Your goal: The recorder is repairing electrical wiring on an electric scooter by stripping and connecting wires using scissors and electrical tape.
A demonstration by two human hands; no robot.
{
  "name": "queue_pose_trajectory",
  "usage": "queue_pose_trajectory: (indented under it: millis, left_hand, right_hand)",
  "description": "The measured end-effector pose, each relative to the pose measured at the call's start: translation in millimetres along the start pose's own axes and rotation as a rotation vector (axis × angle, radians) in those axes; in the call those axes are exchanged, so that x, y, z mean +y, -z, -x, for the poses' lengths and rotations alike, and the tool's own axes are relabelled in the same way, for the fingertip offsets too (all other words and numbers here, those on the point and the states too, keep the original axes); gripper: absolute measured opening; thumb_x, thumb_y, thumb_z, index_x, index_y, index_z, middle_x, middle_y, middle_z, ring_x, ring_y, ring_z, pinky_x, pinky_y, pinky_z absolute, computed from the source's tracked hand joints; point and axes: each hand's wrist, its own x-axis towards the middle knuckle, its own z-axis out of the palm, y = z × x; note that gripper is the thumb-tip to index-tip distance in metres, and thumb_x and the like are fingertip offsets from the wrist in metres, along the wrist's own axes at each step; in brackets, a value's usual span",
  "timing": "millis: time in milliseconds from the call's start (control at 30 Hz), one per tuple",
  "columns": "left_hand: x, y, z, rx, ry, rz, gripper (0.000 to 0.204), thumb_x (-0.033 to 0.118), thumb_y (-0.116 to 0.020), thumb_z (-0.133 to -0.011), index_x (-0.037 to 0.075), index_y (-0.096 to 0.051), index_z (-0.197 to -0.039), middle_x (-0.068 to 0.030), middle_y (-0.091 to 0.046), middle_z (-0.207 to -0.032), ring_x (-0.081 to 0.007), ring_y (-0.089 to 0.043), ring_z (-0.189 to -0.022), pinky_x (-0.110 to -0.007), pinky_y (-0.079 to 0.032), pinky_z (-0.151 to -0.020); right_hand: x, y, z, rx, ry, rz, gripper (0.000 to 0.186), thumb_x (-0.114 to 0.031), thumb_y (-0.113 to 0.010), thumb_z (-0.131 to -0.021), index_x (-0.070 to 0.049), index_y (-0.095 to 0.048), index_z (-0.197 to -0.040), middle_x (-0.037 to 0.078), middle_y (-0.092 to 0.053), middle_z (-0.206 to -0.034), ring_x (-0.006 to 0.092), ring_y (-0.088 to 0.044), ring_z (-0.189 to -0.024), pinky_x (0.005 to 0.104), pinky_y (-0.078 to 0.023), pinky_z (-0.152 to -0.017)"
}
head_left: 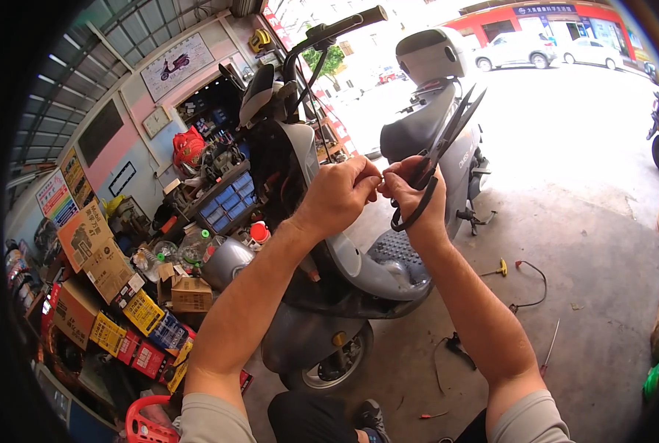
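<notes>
In front of the grey electric scooter (352,262), my two hands meet at the fingertips. My left hand (338,193) is closed in a pinch, and the small thing between its fingers is too tiny to name. A pair of scissors (453,131) with black handles is held in my right hand (423,201), blades pointing up and to the right. The thumb and forefinger of that hand also pinch close against my left fingertips. Behind the hands stand the scooter's seat and white-grey top box (431,56). The handlebar (337,28) rises at the upper middle, and the front panel beside it is opened up.
On the concrete floor at right lie a yellow-handled tool (502,267), a cable (544,284) and a screwdriver (551,343). Cardboard boxes (93,244) and a blue parts organizer (230,203) crowd the left. A red plastic stool (148,421) stands at lower left.
</notes>
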Motion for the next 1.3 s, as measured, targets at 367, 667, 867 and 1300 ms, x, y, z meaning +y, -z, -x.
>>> queue_pose_trajectory:
  millis: [367,667,867,1300]
  left_hand:
    - [2.7,-3.7,4.0,0.107,-0.004,0.131,0.008,0.004,-0.054,-0.093,-0.001,-0.055,-0.098,-0.0076,-0.065,-0.083,-0.0097,-0.064,-0.076,-0.024,-0.053,-0.066]
    - [4.0,-6.3,7.2,0.109,-0.027,0.094,0.009,0.007,-0.055,-0.094,-0.001,-0.053,-0.097,-0.0053,-0.062,-0.079,-0.0095,-0.060,-0.070,-0.026,-0.050,-0.062]
    - [0.8,-8.5,9.5,0.146,-0.064,0.083,0.007,0.005,-0.053,-0.094,-0.002,-0.051,-0.098,-0.0103,-0.064,-0.078,-0.0144,-0.062,-0.068,-0.029,-0.051,-0.064]
    - [-4.1,-12.0,10.0,0.198,-0.184,0.036,0.008,0.002,-0.059,-0.089,-0.002,-0.054,-0.094,-0.0097,-0.065,-0.075,-0.0148,-0.065,-0.069,-0.029,-0.052,-0.067]
  right_hand:
    - [-14.9,-7.7,2.8,0.086,-0.193,-0.216,0.025,0.003,-0.062,-0.085,0.003,-0.045,-0.103,0.012,-0.061,-0.087,0.0176,-0.064,-0.068,0.0287,-0.055,-0.063]
    - [-9.2,-5.7,5.8,0.047,-0.145,-0.224,0.026,0.003,-0.062,-0.082,0.004,-0.046,-0.102,0.011,-0.060,-0.082,0.0181,-0.062,-0.065,0.0296,-0.053,-0.059]
    - [-10.1,-8.6,7.1,0.062,-0.166,-0.156,0.026,0.003,-0.062,-0.081,0.003,-0.046,-0.101,0.009,-0.057,-0.079,0.0170,-0.061,-0.063,0.0294,-0.051,-0.056]
    - [-6.4,-9.6,6.4,0.059,-0.091,-0.065,0.023,0.002,-0.061,-0.084,0.000,-0.044,-0.100,0.008,-0.056,-0.080,0.0131,-0.058,-0.063,0.0264,-0.050,-0.055]
